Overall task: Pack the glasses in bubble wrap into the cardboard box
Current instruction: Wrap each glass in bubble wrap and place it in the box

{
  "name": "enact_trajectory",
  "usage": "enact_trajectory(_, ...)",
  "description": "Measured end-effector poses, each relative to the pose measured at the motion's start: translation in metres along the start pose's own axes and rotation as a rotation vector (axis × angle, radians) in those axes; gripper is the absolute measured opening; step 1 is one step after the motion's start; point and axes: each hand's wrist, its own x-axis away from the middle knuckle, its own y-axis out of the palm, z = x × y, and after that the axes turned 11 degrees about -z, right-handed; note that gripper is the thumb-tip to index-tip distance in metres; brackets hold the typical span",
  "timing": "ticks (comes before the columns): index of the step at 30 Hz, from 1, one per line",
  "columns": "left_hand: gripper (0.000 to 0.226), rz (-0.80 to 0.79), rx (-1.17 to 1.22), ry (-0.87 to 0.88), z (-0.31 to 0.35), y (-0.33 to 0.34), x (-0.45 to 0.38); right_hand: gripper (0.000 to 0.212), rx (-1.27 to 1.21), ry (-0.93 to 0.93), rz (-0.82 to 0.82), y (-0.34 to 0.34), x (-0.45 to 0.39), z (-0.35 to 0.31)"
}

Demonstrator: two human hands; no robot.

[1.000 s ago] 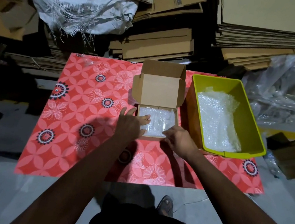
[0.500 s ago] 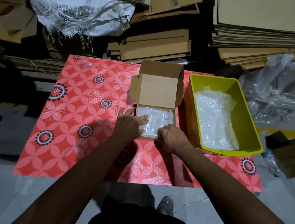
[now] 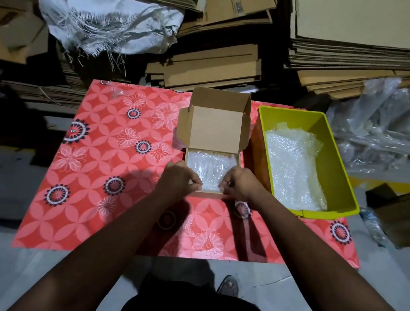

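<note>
Both of my hands work at the near edge of the small cardboard box [image 3: 195,193] at the centre of the frame, on the table [image 3: 109,169] with its red flowered cover. The step in hand looks like the tucking-in: the bubble wrap bundle [image 3: 210,167] already lies inside the box, filling it from wall to wall, and I judge the packing close to done. My left hand [image 3: 179,178] has its grip curled, fingertips pinching at the near left corner, where wrap meets cardboard; whether it holds the wrap or the box wall I cannot tell. My right hand [image 3: 240,184] has its grip narrow too, fingers bent onto the near right corner of the bundle.

The bundle is clear and glossy, with ridged shapes showing through its layers; the glasses themselves are too blurred under the plastic to make out. The lid [image 3: 215,128] stands open and upright behind it, side flaps spread.

The next move, as I judge it, calls for pressing the wrap's edges below the rim, then freeing both hands to fold the lid forward. More loose wrap [image 3: 292,168] lies in the yellow bin [image 3: 335,176] at centre right, just beside the box.
</note>
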Motion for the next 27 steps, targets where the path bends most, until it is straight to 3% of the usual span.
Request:
enact_trajectory(5, 0.015, -0.007, -0.137, -0.022, 0.009, -0.001, -0.006, 0.012, 0.150, 0.040, -0.078, -0.005, -0.009, -0.010)
enact_trajectory(8, 0.018, -0.024, -0.158, -0.033, 0.010, 0.001, -0.010, 0.025, 0.153, 0.055, -0.040, -0.002, -0.012, -0.011)
enact_trajectory(15, 0.030, -0.143, 0.108, -0.032, -0.001, -0.009, -0.017, 0.019, 0.295, 0.026, -0.069, 0.007, -0.016, -0.014)
enact_trajectory(23, 0.012, -0.112, -0.063, 0.071, 0.003, -0.007, -0.005, 0.017, 0.394, -0.023, -0.092, 0.010, -0.012, -0.020)
enact_trajectory(27, 0.013, -0.115, -0.111, 0.069, 0.005, -0.007, -0.007, 0.013, 0.267, -0.033, -0.176, -0.006, -0.011, -0.008)
